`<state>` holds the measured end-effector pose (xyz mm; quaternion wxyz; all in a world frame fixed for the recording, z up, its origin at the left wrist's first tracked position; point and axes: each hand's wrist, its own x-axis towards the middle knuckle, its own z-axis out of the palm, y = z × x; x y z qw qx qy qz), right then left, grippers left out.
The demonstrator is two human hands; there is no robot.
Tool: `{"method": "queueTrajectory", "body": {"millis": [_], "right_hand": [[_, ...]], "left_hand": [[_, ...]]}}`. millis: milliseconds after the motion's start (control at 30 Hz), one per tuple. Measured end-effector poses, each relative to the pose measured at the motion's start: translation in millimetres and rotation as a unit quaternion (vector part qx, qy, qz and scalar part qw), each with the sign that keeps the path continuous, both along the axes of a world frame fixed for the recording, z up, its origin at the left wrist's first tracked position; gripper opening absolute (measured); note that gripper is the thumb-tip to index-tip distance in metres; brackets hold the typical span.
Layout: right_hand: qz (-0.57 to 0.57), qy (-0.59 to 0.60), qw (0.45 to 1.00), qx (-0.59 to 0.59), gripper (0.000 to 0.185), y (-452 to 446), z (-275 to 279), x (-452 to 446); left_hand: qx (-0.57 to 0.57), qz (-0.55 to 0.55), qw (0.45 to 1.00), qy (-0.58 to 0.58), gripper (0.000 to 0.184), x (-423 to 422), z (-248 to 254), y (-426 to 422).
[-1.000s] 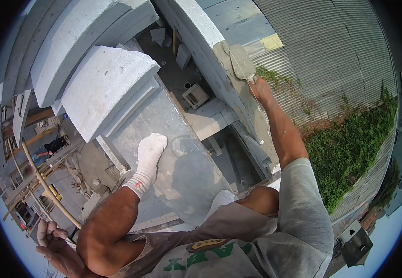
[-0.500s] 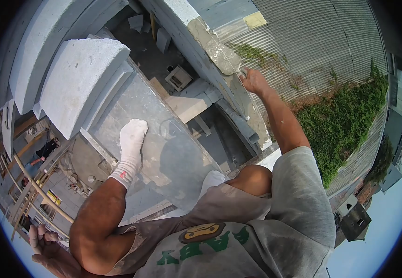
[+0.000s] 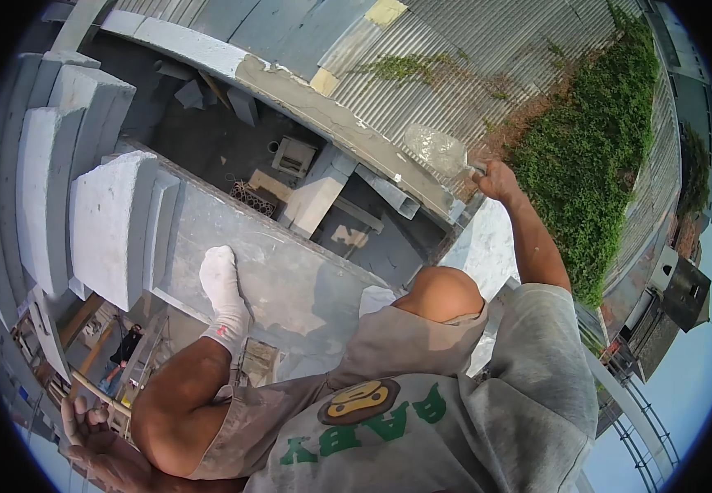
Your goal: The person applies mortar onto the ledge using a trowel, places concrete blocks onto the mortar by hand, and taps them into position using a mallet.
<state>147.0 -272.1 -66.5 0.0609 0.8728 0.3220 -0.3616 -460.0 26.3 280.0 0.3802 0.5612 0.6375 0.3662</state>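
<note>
My right hand (image 3: pixel 498 180) is closed round the handle of a trowel (image 3: pixel 436 149), whose flat blade is smeared with grey mortar. The blade shows beyond the outer edge of a wall top (image 3: pixel 335 122) that carries a band of grey mortar. At the lower left my left hand (image 3: pixel 93 429) is beside my bent knee, palm up, its fingers apart and curled a little, with nothing in it. My foot in a white sock (image 3: pixel 221 283) rests on a grey slab (image 3: pixel 278 283).
Pale curved blocks (image 3: pixel 114 226) stand at the left. Beyond the slab lies a deep opening with a square block (image 3: pixel 294 156) inside. A corrugated roof (image 3: pixel 487 74) with green plants (image 3: pixel 590 156) is past the wall. A person (image 3: pixel 124 353) is far below.
The view has turned, so the wall runs more across it. My right hand has moved the trowel from the mortared wall top to beyond its outer edge, near the wall's end.
</note>
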Motion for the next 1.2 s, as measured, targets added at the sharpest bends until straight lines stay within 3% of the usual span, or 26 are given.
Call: {"method": "queueTrajectory", "body": {"millis": [133, 233, 433, 633, 700, 767, 800, 867, 900, 933, 967, 1000, 1033, 1067, 1100, 1200], "right_hand": [[-0.070, -0.058, 0.991, 0.103, 0.039, -54.0, 54.8, -10.1], [-0.191, -0.042, 0.967, 0.163, 0.035, -83.5, 126.6, -46.3], [-0.398, -0.123, 0.883, 0.215, 0.031, -219.5, 220.7, -202.0], [-0.680, -0.234, 0.695, -0.027, 0.035, -288.1, 302.7, -456.5], [-0.779, -0.211, 0.586, -0.080, 0.034, -291.5, 329.6, -531.2], [-0.760, -0.214, 0.545, -0.283, 0.035, -321.5, 334.3, -631.3], [-0.796, -0.189, 0.524, -0.237, 0.037, -296.9, 355.4, -628.9], [-0.766, -0.146, 0.521, -0.347, 0.032, -297.4, 344.6, -677.1], [-0.725, -0.116, 0.545, -0.404, 0.032, -299.5, 332.8, -696.2], [-0.688, -0.018, 0.610, -0.394, 0.032, -343.3, 287.6, -769.1], [-0.671, -0.010, 0.670, -0.317, 0.033, -334.5, 272.5, -758.4], [-0.847, 0.073, 0.464, -0.247, 0.032, -305.8, 268.0, -706.1], [-0.860, 0.050, 0.461, -0.214, 0.030, -310.6, 229.9, -722.6], [-0.731, 0.075, 0.632, -0.245, 0.034, -342.5, 175.7, -763.2], [-0.775, 0.075, 0.588, -0.218, 0.044, -334.3, 166.2, -741.8], [-0.683, 0.128, 0.679, -0.237, 0.052, -356.5, 153.1, -658.6]], "left_hand": [[0.019, -0.107, 0.993, -0.036, 0.064, 58.4, -21.9, 31.2], [0.012, -0.217, 0.972, -0.084, 0.063, 104.7, -48.4, 64.9], [-0.045, -0.445, 0.883, -0.144, 0.058, 244.8, -88.7, 84.5], [-0.050, -0.611, 0.787, -0.068, 0.056, 350.9, -132.7, 19.4], [-0.056, -0.641, 0.760, -0.088, 0.053, 369.2, -144.0, 1.2], [-0.049, -0.664, 0.742, -0.082, 0.053, 379.5, -143.6, -35.9], [-0.037, -0.666, 0.741, -0.078, 0.053, 383.1, -143.2, -50.9], [0.001, -0.674, 0.736, -0.058, 0.050, 387.2, -139.4, -78.2], [0.014, -0.685, 0.725, -0.063, 0.048, 390.2, -144.6, -82.3], [0.028, -0.696, 0.715, -0.064, 0.046, 394.0, -147.8, -82.4], [0.059, -0.711, 0.696, -0.077, 0.044, 394.3, -143.3, -86.0], [0.087, -0.725, 0.678, -0.084, 0.042, 391.9, -138.4, -87.6], [0.130, -0.733, 0.663, -0.082, 0.040, 391.5, -135.7, -79.8], [0.173, -0.737, 0.649, -0.076, 0.038, 390.4, -132.6, -67.9], [0.196, -0.728, 0.653, -0.072, 0.037, 387.5, -129.0, -52.8], [0.258, -0.646, 0.718, -0.017, 0.037, 356.8, -109.4, 1.2]]}}
